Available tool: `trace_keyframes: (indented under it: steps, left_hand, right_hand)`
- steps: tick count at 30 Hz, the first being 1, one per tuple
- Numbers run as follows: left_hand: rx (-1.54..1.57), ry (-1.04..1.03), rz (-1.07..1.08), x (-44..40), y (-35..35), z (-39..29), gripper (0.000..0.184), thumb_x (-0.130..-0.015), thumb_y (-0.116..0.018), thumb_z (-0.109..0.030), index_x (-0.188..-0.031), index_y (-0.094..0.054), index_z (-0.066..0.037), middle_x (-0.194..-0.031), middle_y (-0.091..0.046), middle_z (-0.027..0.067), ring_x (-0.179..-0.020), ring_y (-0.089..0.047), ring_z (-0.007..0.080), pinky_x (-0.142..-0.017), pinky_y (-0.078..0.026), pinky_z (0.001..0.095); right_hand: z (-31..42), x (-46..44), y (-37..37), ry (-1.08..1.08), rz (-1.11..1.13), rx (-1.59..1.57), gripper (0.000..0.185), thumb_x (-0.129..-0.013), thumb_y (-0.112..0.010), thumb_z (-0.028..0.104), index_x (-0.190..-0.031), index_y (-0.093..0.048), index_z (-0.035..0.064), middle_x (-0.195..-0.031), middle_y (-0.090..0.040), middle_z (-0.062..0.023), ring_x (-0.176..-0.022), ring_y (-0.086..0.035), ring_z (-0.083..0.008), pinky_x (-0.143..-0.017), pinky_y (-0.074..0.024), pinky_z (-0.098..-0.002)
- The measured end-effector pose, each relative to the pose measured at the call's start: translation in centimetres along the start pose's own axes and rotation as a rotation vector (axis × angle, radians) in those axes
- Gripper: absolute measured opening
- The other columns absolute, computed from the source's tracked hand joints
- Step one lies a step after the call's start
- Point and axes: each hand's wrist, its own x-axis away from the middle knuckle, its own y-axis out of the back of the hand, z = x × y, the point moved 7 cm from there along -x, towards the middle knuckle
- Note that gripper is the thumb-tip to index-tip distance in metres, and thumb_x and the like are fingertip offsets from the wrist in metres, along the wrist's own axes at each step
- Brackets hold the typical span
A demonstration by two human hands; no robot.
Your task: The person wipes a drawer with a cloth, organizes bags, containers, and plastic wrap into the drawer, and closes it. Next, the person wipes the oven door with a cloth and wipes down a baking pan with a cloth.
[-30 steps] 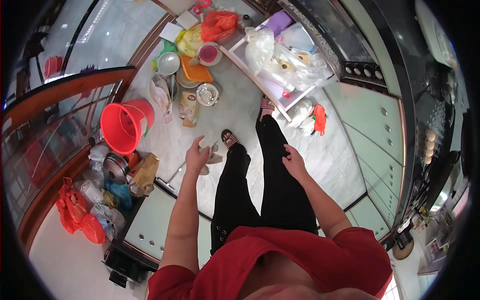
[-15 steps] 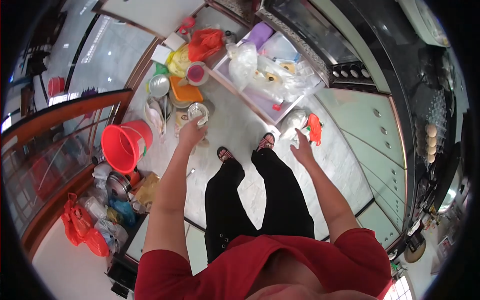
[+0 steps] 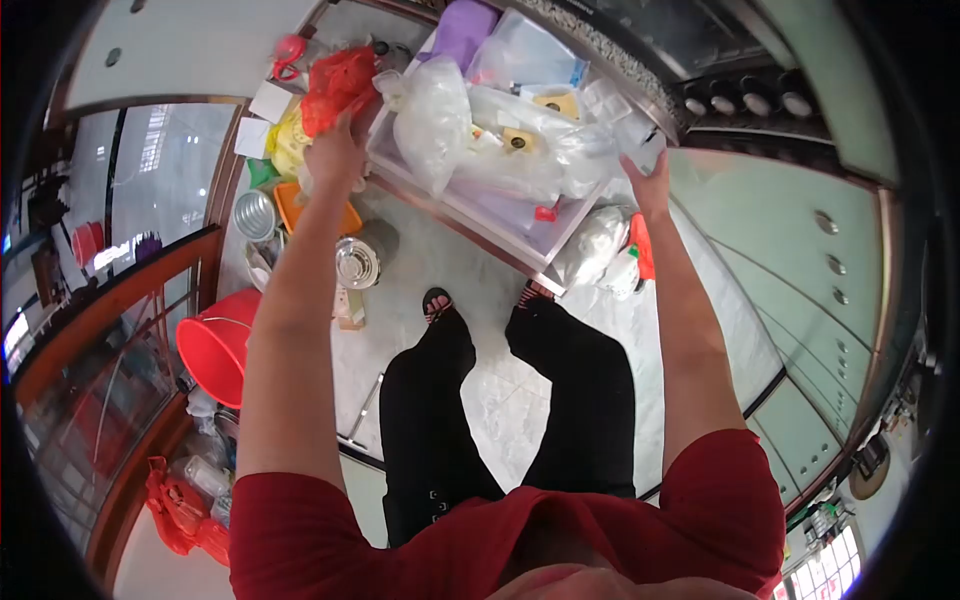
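Note:
My left hand (image 3: pixel 335 160) reaches to the far left with its fingers stretched out. It is at the lower edge of a crumpled red plastic bag (image 3: pixel 338 85), beside the left end of an open drawer (image 3: pixel 450 215); whether it touches the bag I cannot tell. At the drawer's right end is my right hand (image 3: pixel 648 180), thumb and fingers apart. Clear plastic shows between and just above those fingers. Clear plastic bags (image 3: pixel 435 125), a purple bag (image 3: pixel 463 35) and small yellow items fill the drawer.
Left of the drawer stand a yellow bag (image 3: pixel 290 145), an orange tray (image 3: pixel 345 215), a metal tin (image 3: pixel 255 215) and a round shiny-topped container (image 3: pixel 357 262). A red bucket (image 3: pixel 212 350) is by my left arm. White bags (image 3: pixel 595 250) lie right of my feet.
Both hands have reached farther forward. My left hand has left the shiny-topped container for the red bag; my right hand has moved from the floor bags to the drawer's right end.

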Motion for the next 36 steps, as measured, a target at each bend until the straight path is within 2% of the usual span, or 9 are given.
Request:
trace_keyframes:
  steps: [6,7,9,10,13,25,32,35,36]
  left_hand:
    - [0.04,-0.156,-0.189,-2.7,-0.4,-1.5,0.055,-0.078,-0.065,-0.045,-0.126,-0.055,-0.018,-0.097,-0.068,0.0153,-0.091,-0.066,0.0337,-0.081,-0.051,0.0448]
    - [0.039,-0.182,-0.237,-3.0,-0.5,-1.7,0.053,-0.078,-0.064,-0.044,-0.123,-0.058,-0.017,-0.098,-0.068,0.0157,-0.091,-0.066,0.0335,-0.081,-0.051,0.0444]
    - [0.033,-0.195,0.064,-4.5,-2.4,-1.4,0.044,-0.078,-0.064,-0.038,-0.116,-0.063,-0.015,-0.097,-0.069,0.0144,-0.091,-0.066,0.0334,-0.082,-0.051,0.0442]
    - [0.031,-0.206,0.212,-5.0,-3.3,-1.3,0.041,-0.077,-0.063,-0.035,-0.112,-0.065,-0.014,-0.097,-0.069,0.0137,-0.091,-0.066,0.0333,-0.082,-0.051,0.044]
    - [0.123,-0.295,0.236,-4.8,-4.3,-2.4,0.032,-0.076,-0.061,-0.028,-0.102,-0.069,-0.012,-0.094,-0.069,0.0138,-0.092,-0.065,0.0339,-0.082,-0.051,0.0444]
    - [0.066,-0.348,-0.012,-6.0,-2.8,-5.8,0.019,-0.081,-0.057,-0.022,-0.094,-0.064,-0.009,-0.088,-0.067,0.0174,-0.086,-0.065,0.036,-0.072,-0.052,0.0459]
    - [-0.084,-0.139,-0.215,-1.6,0.2,-0.9,0.028,-0.077,-0.067,-0.034,-0.088,-0.067,-0.008,-0.086,-0.068,0.0133,-0.082,-0.067,0.0319,-0.07,-0.052,0.045]
    - [0.108,-0.009,-0.454,1.1,0.0,-0.1,0.025,-0.076,-0.068,-0.033,-0.084,-0.07,-0.01,-0.085,-0.067,0.0102,-0.082,-0.064,0.0303,-0.071,-0.051,0.0428]
    - [0.113,-0.051,-0.669,2.1,0.3,-0.2,0.022,-0.078,-0.066,-0.031,-0.073,-0.07,-0.01,-0.078,-0.065,0.0075,-0.076,-0.062,0.0284,-0.067,-0.05,0.0408]
  right_hand:
    - [8.4,5.7,-9.8,0.377,0.214,0.399,0.073,-0.072,-0.076,0.023,-0.134,-0.043,0.0055,-0.136,-0.042,-0.0206,-0.125,-0.043,-0.0359,-0.106,-0.0356,-0.0414]
    - [8.4,6.4,-11.6,0.327,0.405,0.545,0.069,-0.072,-0.075,0.021,-0.132,-0.045,0.0078,-0.134,-0.044,-0.0184,-0.125,-0.044,-0.0341,-0.106,-0.036,-0.0418]
    - [7.2,7.0,-13.3,0.215,0.766,0.844,0.062,-0.072,-0.074,0.016,-0.128,-0.049,0.0124,-0.13,-0.046,-0.0139,-0.124,-0.045,-0.0307,-0.104,-0.0367,-0.0424]
    - [7.0,7.0,-13.7,0.355,0.662,0.784,0.052,-0.074,-0.07,0.013,-0.123,-0.053,0.0141,-0.121,-0.052,-0.0102,-0.12,-0.047,-0.0279,-0.1,-0.0388,-0.0433]
    - [6.3,5.0,-14.4,0.45,0.563,0.764,0.048,-0.078,-0.065,0.016,-0.124,-0.054,0.0151,-0.117,-0.055,-0.01,-0.114,-0.048,-0.0281,-0.096,-0.0399,-0.0436]
    - [6.5,3.0,-15.9,0.594,0.531,0.849,0.042,-0.083,-0.056,0.021,-0.124,-0.056,0.0169,-0.107,-0.062,-0.0072,-0.106,-0.051,-0.0274,-0.092,-0.0366,-0.0447]
    - [5.5,8.7,-19.6,0.659,1.072,0.556,0.048,-0.082,-0.054,0.024,-0.129,-0.051,0.0142,-0.122,-0.056,-0.0102,-0.115,-0.05,-0.0287,-0.093,-0.0367,-0.0508]
    - [4.9,9.1,-20.7,0.486,1.167,0.534,0.057,-0.083,-0.054,0.031,-0.136,-0.044,0.0148,-0.134,-0.048,-0.0124,-0.124,-0.044,-0.0304,-0.098,-0.0329,-0.053]
    - [5.4,8.9,-20.6,0.425,1.189,0.518,0.059,-0.084,-0.053,0.033,-0.139,-0.042,0.0149,-0.137,-0.046,-0.0131,-0.128,-0.042,-0.031,-0.101,-0.0304,-0.0545]
